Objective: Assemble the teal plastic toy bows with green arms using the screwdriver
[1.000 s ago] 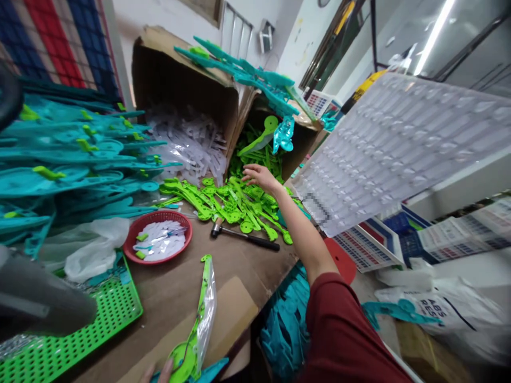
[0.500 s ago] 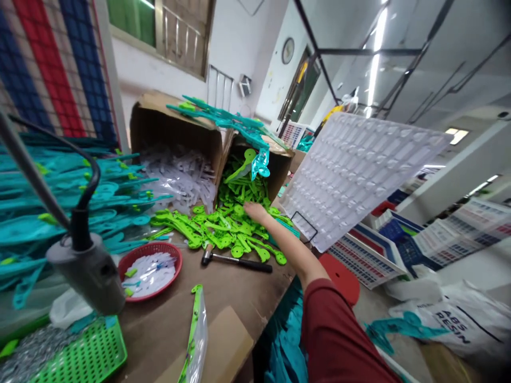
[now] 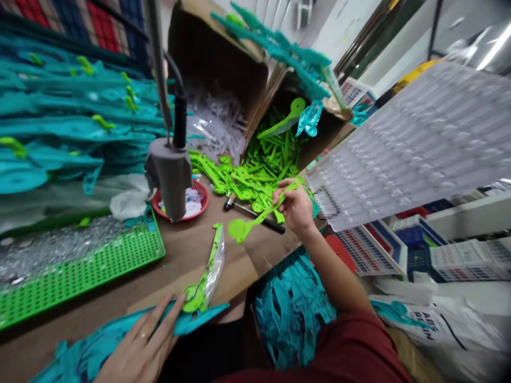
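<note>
Table (image 3: 247, 250): strewn with parts (image 3: 241, 181)
Beyond: crates (image 3: 369, 242) seen
Bowl (image 3: 203, 201): half hidden
Right hand (image 3: 298, 209): strip (image 3: 262, 216) pinched
Left hand (image 3: 140, 340): fingers slightly spread

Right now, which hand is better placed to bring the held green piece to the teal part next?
Probably right: the right hand holds the green piece, while the left hand lies on the teal part, seemingly steadying it.

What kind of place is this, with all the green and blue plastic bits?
It looks like a small factory or workshop, probably where plastic things get put together. You can tell from the heap of lookalike green parts, the green tray of small metal pieces, and the sack printed "ABS RESIN".
</note>
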### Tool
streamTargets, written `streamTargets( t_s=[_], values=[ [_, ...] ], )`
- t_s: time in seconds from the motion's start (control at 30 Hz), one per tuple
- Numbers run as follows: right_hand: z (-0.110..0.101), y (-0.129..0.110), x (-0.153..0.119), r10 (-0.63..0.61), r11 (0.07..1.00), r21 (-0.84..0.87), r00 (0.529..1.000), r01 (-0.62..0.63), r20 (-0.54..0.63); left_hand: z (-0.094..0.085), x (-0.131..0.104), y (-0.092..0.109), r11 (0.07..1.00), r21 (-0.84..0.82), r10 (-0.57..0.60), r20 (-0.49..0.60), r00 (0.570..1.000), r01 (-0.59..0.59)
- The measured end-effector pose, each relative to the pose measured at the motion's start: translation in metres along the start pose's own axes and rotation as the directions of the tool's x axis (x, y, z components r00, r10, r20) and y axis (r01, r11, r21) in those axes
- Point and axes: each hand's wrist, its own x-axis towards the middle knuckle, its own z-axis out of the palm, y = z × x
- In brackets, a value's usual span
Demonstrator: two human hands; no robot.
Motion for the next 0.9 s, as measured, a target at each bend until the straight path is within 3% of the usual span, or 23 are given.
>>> streamTargets(
  t_s=[0.07,0.17,0.23,0.27,0.33,0.43,0.6,0.77,0.83,0.9],
  values=[
    [0.010,0.017,-0.017,0.177,0.984,-0.051,0.973,-0.171,0.149,-0.009,0.002,0.003,1.000,0.022,-0.018,0.041,0.999,0.017],
    [0.023,0.043,-0.042,0.234,0.963,-0.161,0.968,-0.217,0.089,-0.021,0.005,0.004,0.998,0.062,0.010,0.027,1.000,-0.011],
    [0.028,0.053,-0.063,0.167,0.951,-0.267,0.986,-0.157,0.015,-0.024,0.004,0.003,0.996,0.087,0.027,0.039,0.999,-0.031],
    [0.031,0.055,-0.075,0.114,0.929,-0.357,0.993,-0.093,0.038,-0.024,0.003,0.003,0.994,0.100,0.039,0.052,0.998,-0.044],
    [0.039,0.053,-0.099,0.039,0.840,-0.533,0.970,0.097,0.239,-0.024,0.001,0.003,0.990,0.130,0.046,0.053,0.998,-0.052],
    [0.054,0.046,-0.123,0.067,0.736,-0.599,0.847,0.315,0.528,-0.022,0.001,0.004,0.981,0.181,0.058,0.034,0.998,-0.063],
    [0.060,0.041,-0.128,0.063,0.734,-0.582,0.819,0.349,0.570,-0.024,0.001,0.008,0.983,0.176,0.029,0.072,0.997,-0.042],
    [0.049,0.036,-0.124,0.092,0.733,-0.563,0.764,0.382,0.638,-0.026,-0.004,0.010,0.988,0.152,0.031,0.006,0.999,-0.032],
    [0.048,0.031,-0.122,0.070,0.694,-0.594,0.783,0.407,0.618,-0.026,-0.005,0.010,0.990,0.135,0.028,-0.016,0.999,-0.026],
    [0.051,0.025,-0.121,0.011,0.621,-0.661,0.838,0.421,0.545,-0.027,-0.005,0.011,0.995,0.101,-0.007,-0.018,1.000,0.009]
  ],
)
